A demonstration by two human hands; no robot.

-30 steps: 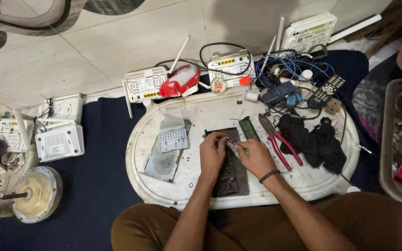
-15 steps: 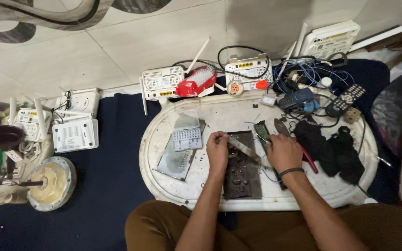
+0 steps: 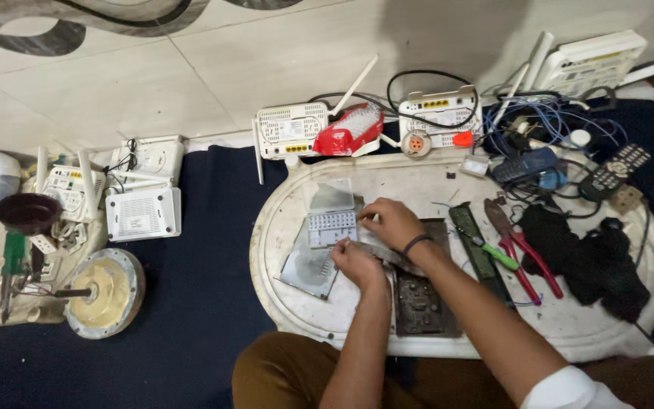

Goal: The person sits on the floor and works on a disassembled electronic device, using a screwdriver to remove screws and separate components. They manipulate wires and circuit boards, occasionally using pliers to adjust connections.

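Left hand pinches shut on a thin metal strip; right hand curled over its far end, grip unclear. Strip lies across dark circuit board on white tray. Casing already off; board work apparently unfinished, pliers untouched

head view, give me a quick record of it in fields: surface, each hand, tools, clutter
surface: white oval tray on a dark blue cloth
left hand: on a thin metal strip beside the clear compartment box
right hand: at the box's edge, black band on the wrist
under hands: dark circuit board
tools: red-handled pliers, green-handled screwdriver
clutter: white routers, red packet, remote, black cloth
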